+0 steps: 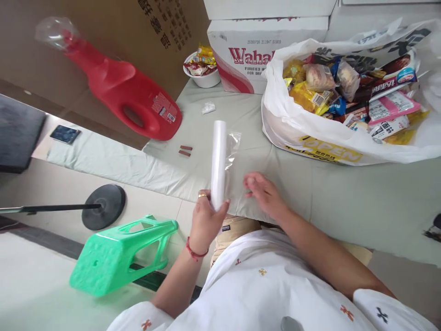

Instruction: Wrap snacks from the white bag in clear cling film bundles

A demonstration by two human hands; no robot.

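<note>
A white roll of clear plastic film [218, 161] stands out from my left hand [208, 214], whose fingers and thumb wrap round its lower end. A loose transparent flap [233, 149] hangs off the roll's right side. My right hand [261, 191] is just right of the flap, apart from it, with its fingers curled and slightly blurred; whether they hold anything does not show. Beyond the roll, a small crumpled clear piece [208, 108] lies on the green cloth [248, 110]. Two short brown strips [185, 151] lie to the left of the roll.
A large white bag [310, 138] of packaged snacks is at right. A white bowl [206, 80] of snacks stands by a Wahaha box [255, 55]. A red bottle [113, 78] leans at left. On the floor are a green stool [99, 262] and a round black base [103, 207].
</note>
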